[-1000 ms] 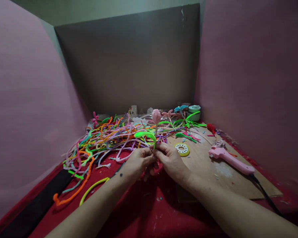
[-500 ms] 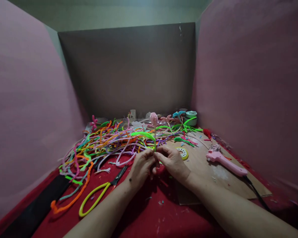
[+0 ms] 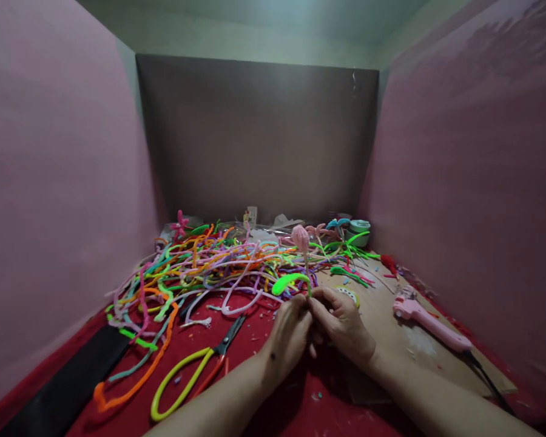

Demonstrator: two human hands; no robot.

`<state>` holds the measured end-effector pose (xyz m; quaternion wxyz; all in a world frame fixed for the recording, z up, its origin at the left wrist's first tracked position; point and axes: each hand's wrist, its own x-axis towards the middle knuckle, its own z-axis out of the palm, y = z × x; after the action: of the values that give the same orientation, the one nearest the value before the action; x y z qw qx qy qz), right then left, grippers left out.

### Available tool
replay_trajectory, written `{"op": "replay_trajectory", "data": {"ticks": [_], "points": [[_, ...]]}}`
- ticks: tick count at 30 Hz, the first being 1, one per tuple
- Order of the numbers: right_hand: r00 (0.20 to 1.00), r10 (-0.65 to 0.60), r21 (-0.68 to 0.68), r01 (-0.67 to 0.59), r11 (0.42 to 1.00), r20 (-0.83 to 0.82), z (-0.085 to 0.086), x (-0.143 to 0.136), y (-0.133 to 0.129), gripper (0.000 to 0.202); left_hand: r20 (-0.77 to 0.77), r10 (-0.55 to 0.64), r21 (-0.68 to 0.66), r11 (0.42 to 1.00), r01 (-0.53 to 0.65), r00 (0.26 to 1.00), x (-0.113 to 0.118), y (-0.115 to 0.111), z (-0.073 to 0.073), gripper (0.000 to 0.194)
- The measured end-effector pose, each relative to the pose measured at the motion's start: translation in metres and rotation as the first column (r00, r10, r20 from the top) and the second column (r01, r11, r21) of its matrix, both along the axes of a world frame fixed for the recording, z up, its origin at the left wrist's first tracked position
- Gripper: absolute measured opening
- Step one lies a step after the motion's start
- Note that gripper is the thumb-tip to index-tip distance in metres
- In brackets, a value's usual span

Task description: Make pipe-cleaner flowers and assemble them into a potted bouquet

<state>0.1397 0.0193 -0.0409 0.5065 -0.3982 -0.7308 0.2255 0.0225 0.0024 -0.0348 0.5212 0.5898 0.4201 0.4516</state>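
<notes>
Red cloth (image 3: 304, 419) lay beneath the left hand (image 3: 287, 334) and right hand (image 3: 346, 325), together, both pinching a stem (image 3: 307, 265) low down. Upright above them, neither hand nearer, rose its pink bud (image 3: 300, 238); a green leaf (image 3: 292, 281) arched leftward, before tangled pipe cleaners (image 3: 200, 258).

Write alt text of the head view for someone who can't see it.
A person's left hand and right hand hold a stemmed pink bud and green leaf. Scissors and tangled pipe cleaners lie left, a pink corded tool right.
</notes>
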Motion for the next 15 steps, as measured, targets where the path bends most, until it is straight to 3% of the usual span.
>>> {"op": "replay_trajectory", "data": {"ticks": [5, 9, 12, 15], "points": [[1.0, -0.003, -0.061, 0.001, 0.998, -0.025, -0.001, 0.001, -0.006, 0.013, 0.049, -0.027, -0.043, 0.999, 0.029, 0.998, -0.002, -0.001, 0.003, 0.038], [0.994, 0.065, -0.141, -0.077, 0.987, -0.089, -0.003, 0.002, -0.012, 0.013, 0.062, -0.012, -0.062, 0.998, 0.016, 0.998, -0.003, -0.008, 0.002, 0.042], [0.964, 0.148, -0.255, -0.204, 0.945, -0.221, -0.002, 0.0, -0.014, 0.016, 0.132, -0.007, -0.1, 0.995, 0.02, 0.991, -0.004, -0.011, 0.0, 0.034], [0.923, 0.126, -0.323, -0.253, 0.912, -0.364, 0.005, -0.002, -0.012, 0.018, 0.177, 0.041, -0.092, 0.995, -0.025, 0.983, -0.006, -0.008, 0.003, 0.028]]}}
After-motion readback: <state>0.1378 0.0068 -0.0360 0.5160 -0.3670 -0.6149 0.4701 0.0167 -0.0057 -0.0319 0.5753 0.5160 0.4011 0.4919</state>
